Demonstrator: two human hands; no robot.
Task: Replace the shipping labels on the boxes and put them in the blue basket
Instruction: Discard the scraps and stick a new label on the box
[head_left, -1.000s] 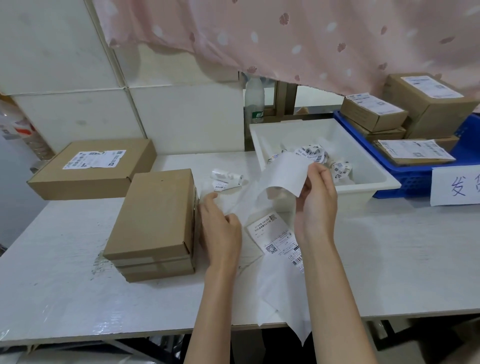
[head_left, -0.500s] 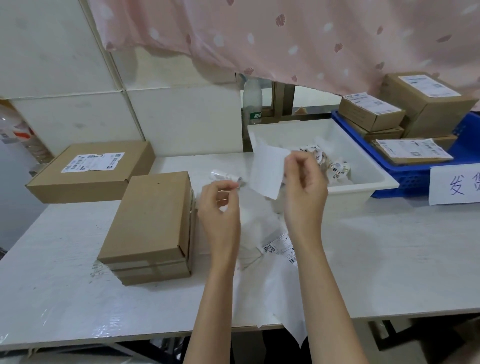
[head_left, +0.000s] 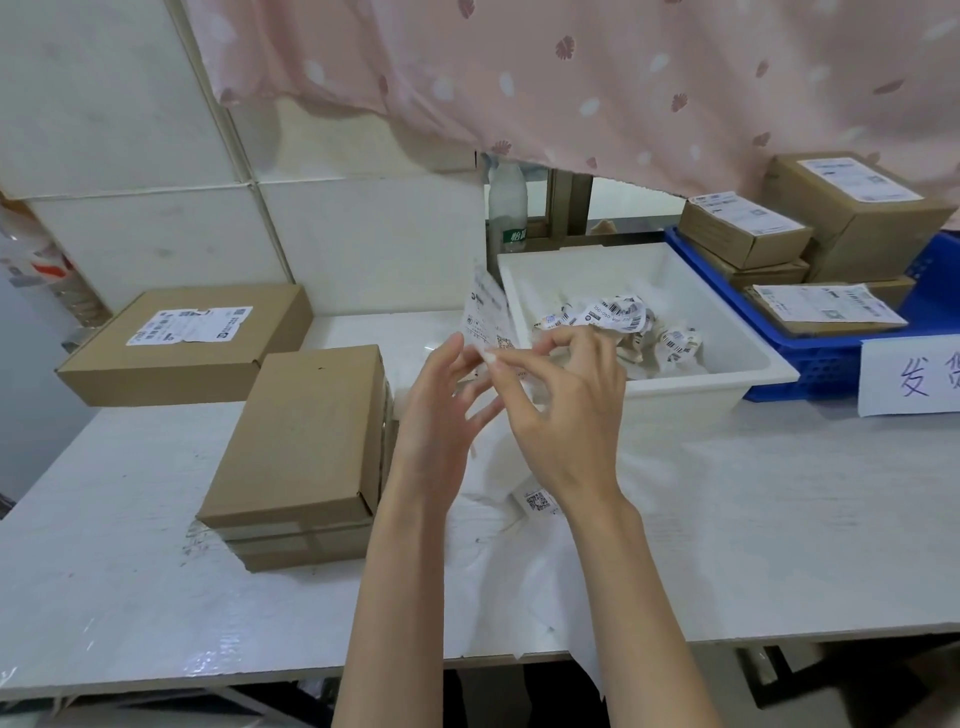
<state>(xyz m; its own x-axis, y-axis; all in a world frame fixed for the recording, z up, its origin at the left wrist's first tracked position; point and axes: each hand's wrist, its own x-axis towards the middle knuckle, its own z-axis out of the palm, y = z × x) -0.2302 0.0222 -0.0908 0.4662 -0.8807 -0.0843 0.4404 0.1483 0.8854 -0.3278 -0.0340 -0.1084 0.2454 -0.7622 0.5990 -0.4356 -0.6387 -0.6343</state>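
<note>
A white shipping label (head_left: 485, 319) stands upright in the air above the table, printed side toward me. My right hand (head_left: 563, 415) pinches its lower edge between thumb and forefinger. My left hand (head_left: 441, 415) touches the same edge with spread fingers. A bare brown box (head_left: 306, 441) without a label lies just left of my hands. A second box with a torn label (head_left: 187, 338) sits behind it at the far left. The blue basket (head_left: 810, 358) at the right holds several labelled boxes (head_left: 743, 228).
A white bin (head_left: 691, 384) behind my hands holds several crumpled old labels (head_left: 618, 317). Sheets of white backing paper with one printed label (head_left: 537, 501) lie under my forearms and hang over the table's front edge. A plastic bottle (head_left: 506, 208) stands at the back. A handwritten sign (head_left: 914, 374) fronts the basket.
The label has come free of the backing sheet and turned from blank side to printed side. Both hands have risen and drawn together around it.
</note>
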